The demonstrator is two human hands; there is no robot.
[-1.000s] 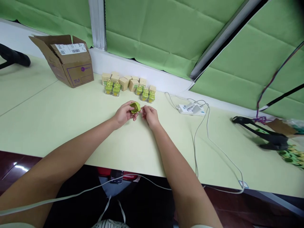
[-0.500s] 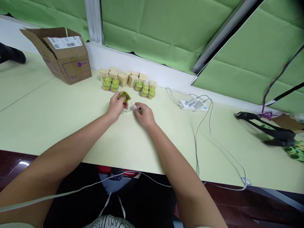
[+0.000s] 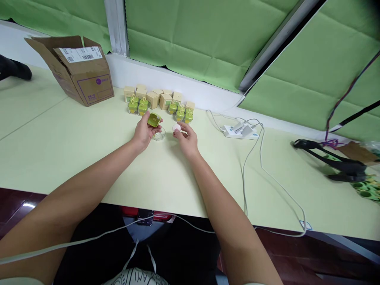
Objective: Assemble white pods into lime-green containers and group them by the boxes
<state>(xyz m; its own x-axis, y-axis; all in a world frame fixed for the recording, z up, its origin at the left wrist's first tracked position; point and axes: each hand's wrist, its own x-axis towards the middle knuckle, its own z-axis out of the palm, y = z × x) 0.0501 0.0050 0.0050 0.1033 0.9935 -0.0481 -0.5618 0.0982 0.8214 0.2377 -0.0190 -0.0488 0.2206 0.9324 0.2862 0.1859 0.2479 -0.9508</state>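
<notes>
My left hand is closed round a small green cap-like piece, held just above the pale green table. A small clear round dish lies on the table right under that hand. My right hand pinches a small white round piece at its fingertips, a little to the right of the dish. Behind both hands stand several small green jars and several little tan boxes in a row.
An open cardboard box lies at the back left. A white power strip with grey cables sits to the right. Black-handled tool and green items lie at the far right. A phone shows under the table edge.
The green piece went from both hands to the left alone and rose off the clear dish, which now lies on the table. My right hand drew away rightward with a white piece.
</notes>
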